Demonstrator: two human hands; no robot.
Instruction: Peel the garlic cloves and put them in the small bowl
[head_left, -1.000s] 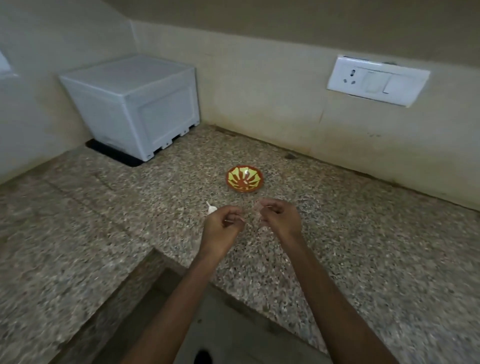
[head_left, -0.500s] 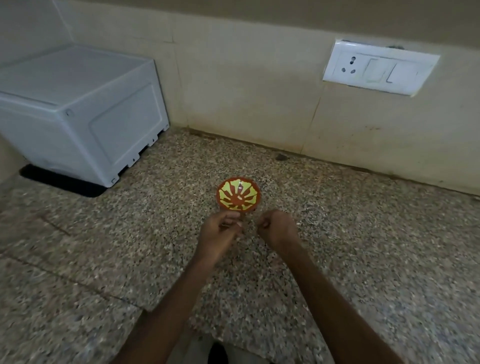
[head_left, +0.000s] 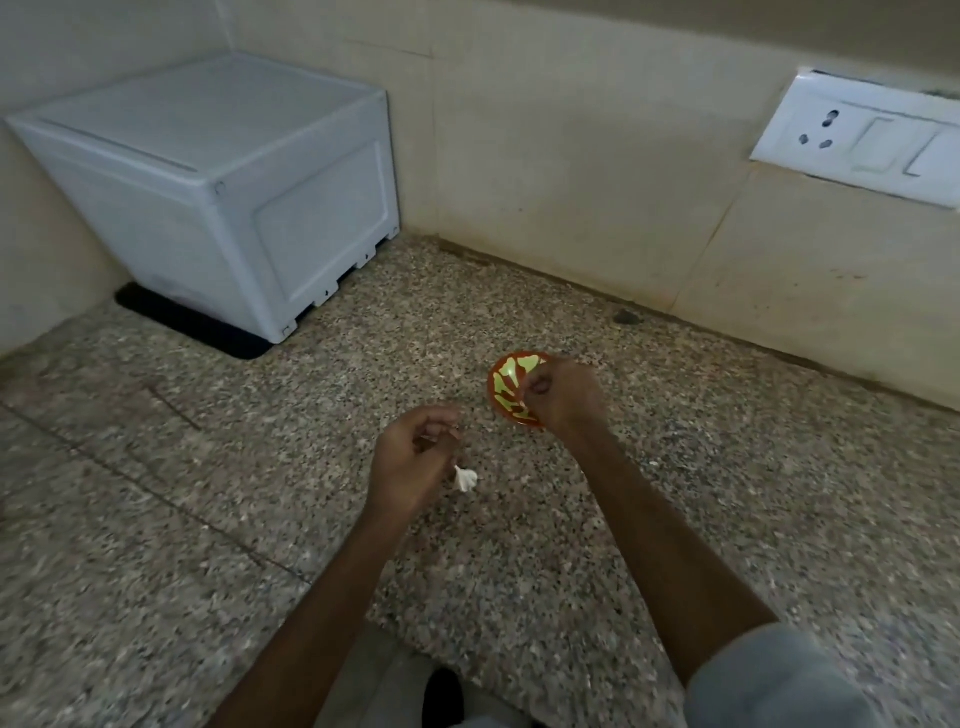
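Right grip (head_left: 563, 400) (curled) hovers over the small bowl (head_left: 506, 384).

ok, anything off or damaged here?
The switch plate shows a dark gap along its top edge, as if lifting off the wall. A white garlic piece lies on the counter beside the left hand.

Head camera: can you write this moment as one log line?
right hand: fingers curled over small bowl | left hand: curled above counter | white garlic piece: on counter by left hand | held clove: cannot tell
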